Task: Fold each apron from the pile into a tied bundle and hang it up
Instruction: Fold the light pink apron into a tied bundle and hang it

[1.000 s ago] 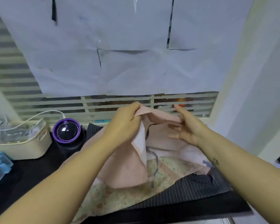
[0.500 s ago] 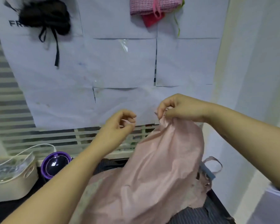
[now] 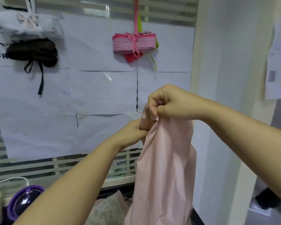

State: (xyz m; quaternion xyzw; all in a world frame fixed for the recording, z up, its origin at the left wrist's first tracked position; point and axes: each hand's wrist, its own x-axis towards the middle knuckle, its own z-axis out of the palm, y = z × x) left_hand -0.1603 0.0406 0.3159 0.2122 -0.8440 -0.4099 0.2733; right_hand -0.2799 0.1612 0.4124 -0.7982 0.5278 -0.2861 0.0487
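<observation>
Your right hand (image 3: pixel 169 103) pinches the pink apron (image 3: pixel 165 159) by its top edge; it hangs limp. Your left hand (image 3: pixel 130 134) meets it just below, grip hidden. Likely light, soft: hold at corners

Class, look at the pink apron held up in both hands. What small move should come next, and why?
Probably slide the left hand sideways along the top edge, away from the right hand, to spread the apron: it hangs bunched and unfolded, both hands close together.
</observation>
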